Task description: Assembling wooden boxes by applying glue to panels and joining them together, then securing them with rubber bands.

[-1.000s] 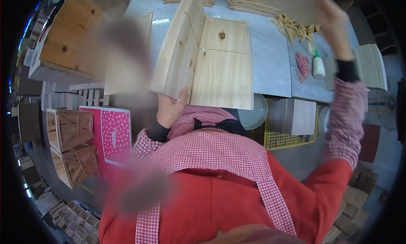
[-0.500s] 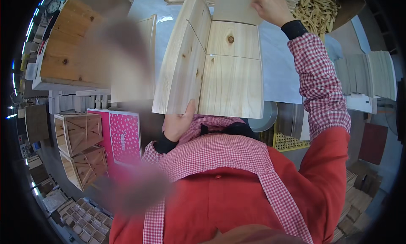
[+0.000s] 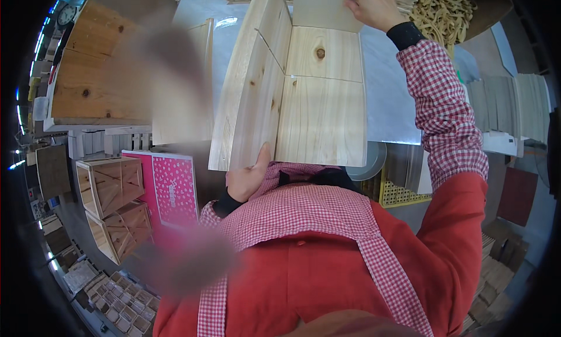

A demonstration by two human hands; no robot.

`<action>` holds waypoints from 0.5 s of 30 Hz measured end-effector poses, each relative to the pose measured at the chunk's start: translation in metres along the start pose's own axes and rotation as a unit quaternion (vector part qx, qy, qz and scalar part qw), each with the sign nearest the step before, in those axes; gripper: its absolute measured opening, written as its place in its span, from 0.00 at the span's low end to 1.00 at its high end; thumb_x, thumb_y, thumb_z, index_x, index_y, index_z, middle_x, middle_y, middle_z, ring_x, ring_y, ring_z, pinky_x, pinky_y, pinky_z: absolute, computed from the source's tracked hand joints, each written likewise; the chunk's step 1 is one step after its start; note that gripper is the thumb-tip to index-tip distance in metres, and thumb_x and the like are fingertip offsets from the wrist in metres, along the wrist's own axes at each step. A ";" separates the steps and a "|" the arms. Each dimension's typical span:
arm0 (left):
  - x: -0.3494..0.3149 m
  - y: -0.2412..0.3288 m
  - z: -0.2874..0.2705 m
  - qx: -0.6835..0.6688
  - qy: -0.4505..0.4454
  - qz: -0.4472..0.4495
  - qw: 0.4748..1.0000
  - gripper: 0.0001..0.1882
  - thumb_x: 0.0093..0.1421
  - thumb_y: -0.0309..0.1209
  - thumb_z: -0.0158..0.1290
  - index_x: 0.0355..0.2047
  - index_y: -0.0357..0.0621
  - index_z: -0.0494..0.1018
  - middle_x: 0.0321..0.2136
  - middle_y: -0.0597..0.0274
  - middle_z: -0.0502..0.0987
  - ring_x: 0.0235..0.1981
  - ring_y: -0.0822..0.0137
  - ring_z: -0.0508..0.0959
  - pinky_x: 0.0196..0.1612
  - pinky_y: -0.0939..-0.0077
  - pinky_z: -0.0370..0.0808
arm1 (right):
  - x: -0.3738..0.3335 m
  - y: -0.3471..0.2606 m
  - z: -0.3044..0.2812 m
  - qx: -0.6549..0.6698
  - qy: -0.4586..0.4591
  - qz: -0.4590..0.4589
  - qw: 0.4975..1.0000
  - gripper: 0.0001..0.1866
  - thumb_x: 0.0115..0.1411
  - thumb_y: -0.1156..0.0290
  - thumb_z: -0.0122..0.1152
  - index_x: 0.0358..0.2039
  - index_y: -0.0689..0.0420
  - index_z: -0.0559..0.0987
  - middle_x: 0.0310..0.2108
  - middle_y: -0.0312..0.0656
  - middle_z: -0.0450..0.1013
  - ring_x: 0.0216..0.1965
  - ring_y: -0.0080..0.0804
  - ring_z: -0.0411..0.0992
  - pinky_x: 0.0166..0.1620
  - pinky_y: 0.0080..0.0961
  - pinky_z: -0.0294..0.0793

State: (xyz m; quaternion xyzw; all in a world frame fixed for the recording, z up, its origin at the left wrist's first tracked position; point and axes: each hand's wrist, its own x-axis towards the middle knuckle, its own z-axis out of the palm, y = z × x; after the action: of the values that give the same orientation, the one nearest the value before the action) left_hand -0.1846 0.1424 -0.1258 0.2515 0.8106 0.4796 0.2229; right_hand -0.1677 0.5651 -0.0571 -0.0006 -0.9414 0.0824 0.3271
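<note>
At the top middle of the frame, two pale wooden boards point(image 3: 321, 118) meet like an open book. Just below them, the person's left hand point(image 3: 248, 179) holds the near end of the left board, thumb on its face. Above, the right hand point(image 3: 373, 7) pinches the edge of a thin panel point(image 3: 325, 9) by the far end of the boards. At the upper right, wood strips point(image 3: 442, 12) lie heaped. Right of the middle is a yellow basket point(image 3: 403, 196); its insides are hard to see. Two wooden crates point(image 3: 114, 186) sit at the left.
</note>
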 end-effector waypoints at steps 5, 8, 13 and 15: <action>0.000 0.001 0.002 0.014 0.013 0.022 1.000 0.18 0.58 0.34 0.57 0.46 0.37 0.74 0.38 0.50 0.79 0.40 0.56 0.79 0.44 0.66 0.74 | 0.017 -0.010 -0.003 -0.177 -0.190 0.144 0.955 0.13 0.48 0.62 0.63 0.29 0.57 0.76 0.23 0.51 0.75 0.29 0.52 0.76 0.35 0.49 0.73; 0.000 0.002 0.003 0.020 -0.002 0.034 0.999 0.17 0.57 0.33 0.57 0.45 0.37 0.74 0.37 0.50 0.79 0.38 0.55 0.79 0.42 0.65 0.75 | 0.019 -0.011 -0.002 -0.181 -0.159 0.156 0.958 0.14 0.46 0.60 0.64 0.28 0.57 0.77 0.23 0.51 0.75 0.29 0.51 0.76 0.32 0.47 0.74; 0.001 0.006 0.000 0.057 0.003 0.117 0.991 0.16 0.56 0.30 0.58 0.44 0.37 0.74 0.35 0.50 0.79 0.36 0.55 0.80 0.38 0.66 0.76 | 0.020 -0.007 0.003 -0.184 -0.143 0.143 0.962 0.16 0.46 0.59 0.65 0.28 0.57 0.77 0.22 0.51 0.75 0.29 0.50 0.76 0.31 0.46 0.74; 0.003 0.011 0.000 0.039 -0.004 0.107 0.994 0.15 0.55 0.29 0.58 0.43 0.37 0.75 0.34 0.51 0.79 0.35 0.55 0.80 0.37 0.67 0.76 | 0.007 0.010 0.011 -0.108 -0.061 0.083 0.989 0.16 0.46 0.58 0.65 0.28 0.57 0.77 0.22 0.51 0.75 0.29 0.50 0.76 0.31 0.46 0.74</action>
State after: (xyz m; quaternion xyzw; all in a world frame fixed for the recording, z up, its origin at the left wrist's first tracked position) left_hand -0.1850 0.1488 -0.1158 0.3468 0.7965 0.4675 0.1635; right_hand -0.1803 0.5741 -0.0631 -0.1088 -0.9596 0.0068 0.2595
